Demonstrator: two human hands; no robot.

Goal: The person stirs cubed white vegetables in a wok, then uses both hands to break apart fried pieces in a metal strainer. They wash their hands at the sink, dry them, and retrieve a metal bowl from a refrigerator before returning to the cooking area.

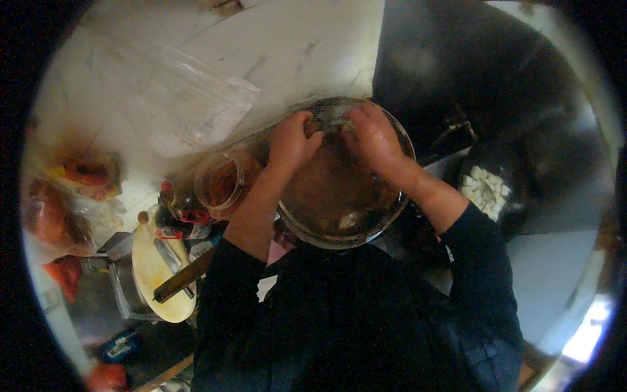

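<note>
A large round pan [338, 191] with a shiny rim stands right in front of me, its inside dark brown. My left hand [295, 139] is over its far left part, fingers curled and thumb bent inward. Opposite it, over the far right part, my right hand [373, 137] has its fingers bent towards the left one. Between the fingertips lies a greyish, streaked, shiny patch [333, 113]. Blur hides whether this is something held or part of the pan. A small pale spot [349, 219] shows at the near side of the pan.
Left of the pan are a clear round tub [220, 183], bottles [181, 228] and an oval cutting board [164, 304] crossed by a dark wooden handle [183, 278]. Clear plastic [205, 103] lies on the pale surface beyond. White cubes [485, 188] lie at right; filled bags [51, 215] at far left.
</note>
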